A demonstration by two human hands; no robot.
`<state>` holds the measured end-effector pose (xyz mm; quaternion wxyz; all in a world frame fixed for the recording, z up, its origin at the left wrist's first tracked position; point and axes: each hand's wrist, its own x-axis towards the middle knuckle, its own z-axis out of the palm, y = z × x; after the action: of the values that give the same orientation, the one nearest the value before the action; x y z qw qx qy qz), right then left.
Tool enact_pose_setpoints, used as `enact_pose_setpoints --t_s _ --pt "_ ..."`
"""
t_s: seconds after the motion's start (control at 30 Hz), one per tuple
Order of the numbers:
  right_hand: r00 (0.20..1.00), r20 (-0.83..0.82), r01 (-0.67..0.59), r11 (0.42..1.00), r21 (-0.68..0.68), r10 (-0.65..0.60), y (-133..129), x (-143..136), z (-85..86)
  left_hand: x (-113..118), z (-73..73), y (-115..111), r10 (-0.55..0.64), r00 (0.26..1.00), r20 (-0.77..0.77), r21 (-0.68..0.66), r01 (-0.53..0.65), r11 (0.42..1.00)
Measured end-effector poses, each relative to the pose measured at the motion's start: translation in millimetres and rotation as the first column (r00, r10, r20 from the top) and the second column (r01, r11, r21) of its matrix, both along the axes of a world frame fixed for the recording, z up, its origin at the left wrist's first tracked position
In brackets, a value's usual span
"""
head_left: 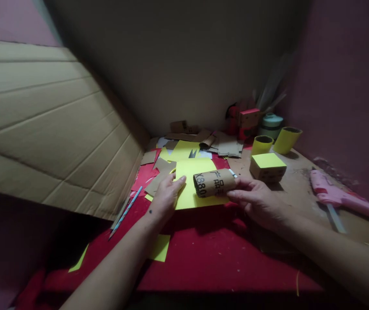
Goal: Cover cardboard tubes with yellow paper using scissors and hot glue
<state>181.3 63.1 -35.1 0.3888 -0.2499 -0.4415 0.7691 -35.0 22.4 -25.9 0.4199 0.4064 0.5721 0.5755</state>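
Cardboard, rolled into a printed tube (214, 182), is lying across a yellow paper sheet (195, 170) on the red mat (210, 258). The right hand (258, 201) is gripping the tube's right end with its fingers wrapped around it. The left hand (166, 196) is resting flat, fingers spread, pressing the sheet's left edge. A pink glue gun (336, 194) is lying well apart on the right.

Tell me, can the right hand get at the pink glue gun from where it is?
Probably yes: the glue gun lies in the open beside the right hand, nothing between them. But that hand holds the cardboard tube.
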Motion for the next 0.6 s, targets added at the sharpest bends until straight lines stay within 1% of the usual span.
enact_pose_setpoints --t_s 0.1,0.17,0.2,0.23,0.3,0.33,0.37,0.4,0.43,0.47,0.6 --pt "0.999 -0.004 0.032 0.999 -0.027 -0.032 3.4 0.6 -2.6 -8.9 2.9 -1.7 0.085 0.992 -0.089 -0.004 -0.086 0.996" --pt "0.999 -0.018 0.034 0.998 -0.056 -0.035 5.5 0.6 -2.7 -12.5 10.4 -6.9 0.100 0.980 -0.175 0.034 -0.095 0.995" --pt "0.999 -0.020 0.028 0.997 -0.072 -0.029 6.4 0.6 -2.6 -13.1 14.9 -10.4 0.087 0.968 -0.237 0.069 -0.072 0.995" --pt "1.000 -0.019 0.020 0.996 -0.089 -0.022 7.2 0.6 -2.5 -12.7 19.2 -14.1 0.065 0.929 -0.365 0.138 -0.015 0.990" --pt "1.000 -0.012 0.007 0.994 -0.111 -0.009 8.4 0.5 -2.8 -8.8 24.7 -20.2 -0.021 0.819 -0.574 0.188 0.156 0.970" --pt "1.000 -0.009 0.003 0.993 -0.116 -0.004 8.7 0.4 -3.2 -5.5 25.2 -22.1 -0.044 0.757 -0.652 0.189 0.219 0.957" --pt "1.000 -0.007 0.000 0.993 -0.117 -0.001 8.8 0.1 -3.5 -1.7 24.3 -23.0 -0.053 0.716 -0.696 0.189 0.255 0.948" --pt "1.000 -0.007 0.000 0.993 -0.114 -0.001 8.6 -0.2 -3.8 2.2 22.0 -22.9 -0.054 0.693 -0.719 0.190 0.271 0.944" --pt "1.000 -0.008 0.001 0.994 -0.110 -0.002 8.3 -0.5 -3.8 5.9 19.0 -22.1 -0.058 0.690 -0.721 0.191 0.279 0.941" --pt "1.000 -0.011 0.002 0.995 -0.100 -0.003 7.7 -0.9 -3.6 9.0 15.5 -20.8 -0.068 0.705 -0.706 0.189 0.281 0.941" --pt "0.999 -0.031 0.023 0.999 -0.048 -0.024 5.6 -1.5 -0.2 12.0 5.9 -15.3 -0.154 0.830 -0.536 0.124 0.258 0.958"
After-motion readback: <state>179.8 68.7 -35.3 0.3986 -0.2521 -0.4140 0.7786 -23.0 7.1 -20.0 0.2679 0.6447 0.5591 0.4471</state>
